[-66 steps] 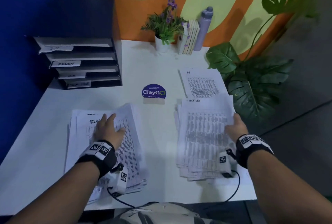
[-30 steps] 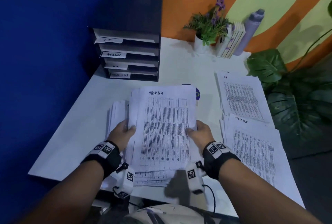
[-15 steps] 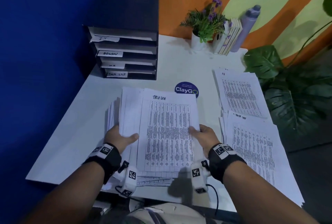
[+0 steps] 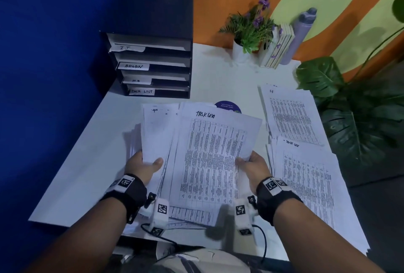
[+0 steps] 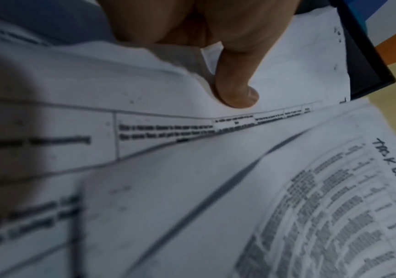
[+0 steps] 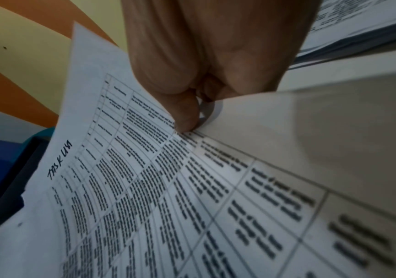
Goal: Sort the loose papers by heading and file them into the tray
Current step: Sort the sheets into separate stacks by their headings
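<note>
Both hands hold loose papers above the near edge of the white tabletop [image 4: 83, 172]. The right hand [image 4: 254, 168] pinches the right edge of the top sheet [image 4: 209, 159], thumb on the printed face and fingers beneath; the right wrist view shows the thumb [image 6: 187, 116] pressing on the table of text. The sheet carries a handwritten heading that reads roughly "TASK LIST" and is lifted slightly off the bundle. The left hand [image 4: 142, 166] grips the remaining bundle of papers [image 4: 157, 137] at its left side, with the thumb [image 5: 234, 88] lying on top of a sheet and the fingers hidden underneath. The bundle is fanned, its edges uneven.

The black filing tray [image 4: 153, 40] stands at the far left of the tabletop against the blue wall, with four slots labelled from top to bottom IT, ADMIN, a word too small to read, and TASK LIST. Two sorted piles lie to the right: the near pile [image 4: 306, 180] headed "TASK LIST" and the far pile [image 4: 288, 115], whose heading is too small to read. A round blue sticker [image 4: 228, 106] peeks out behind the held sheets. At the back stand a potted plant [image 4: 249, 29], some books [image 4: 277, 47] and a grey bottle [image 4: 301, 32].
</note>
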`<control>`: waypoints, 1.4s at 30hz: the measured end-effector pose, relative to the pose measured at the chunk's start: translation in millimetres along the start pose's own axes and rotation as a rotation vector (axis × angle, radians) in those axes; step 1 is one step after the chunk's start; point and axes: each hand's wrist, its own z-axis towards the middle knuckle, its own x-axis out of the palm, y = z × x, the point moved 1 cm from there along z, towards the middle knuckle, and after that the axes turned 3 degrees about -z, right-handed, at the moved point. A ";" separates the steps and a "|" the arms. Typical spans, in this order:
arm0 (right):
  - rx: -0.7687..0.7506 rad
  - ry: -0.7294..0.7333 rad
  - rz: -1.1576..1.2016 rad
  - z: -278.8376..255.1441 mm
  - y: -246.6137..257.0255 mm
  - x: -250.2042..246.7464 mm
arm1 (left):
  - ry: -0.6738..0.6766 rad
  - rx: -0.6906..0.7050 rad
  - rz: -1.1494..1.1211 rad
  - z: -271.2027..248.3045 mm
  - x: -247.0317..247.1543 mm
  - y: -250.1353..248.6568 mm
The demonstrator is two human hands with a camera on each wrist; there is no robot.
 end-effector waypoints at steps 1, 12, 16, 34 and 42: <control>-0.021 0.013 -0.019 -0.6 0.6 1.9 | 0.005 -0.001 -0.018 -1.0 1.7 -1.1; -0.037 -0.028 0.094 -5.6 -0.9 -11.2 | -0.063 0.040 0.045 2.5 0.8 2.2; -0.033 0.009 0.109 -11.3 0.0 -12.2 | -0.050 0.034 0.002 4.1 0.0 6.1; -0.079 0.007 -0.032 -4.2 4.1 -13.1 | 0.004 0.055 -0.123 -3.6 3.2 -2.0; -0.080 0.051 0.066 -9.5 8.1 -2.2 | 0.028 0.074 -0.148 -1.9 6.5 -2.0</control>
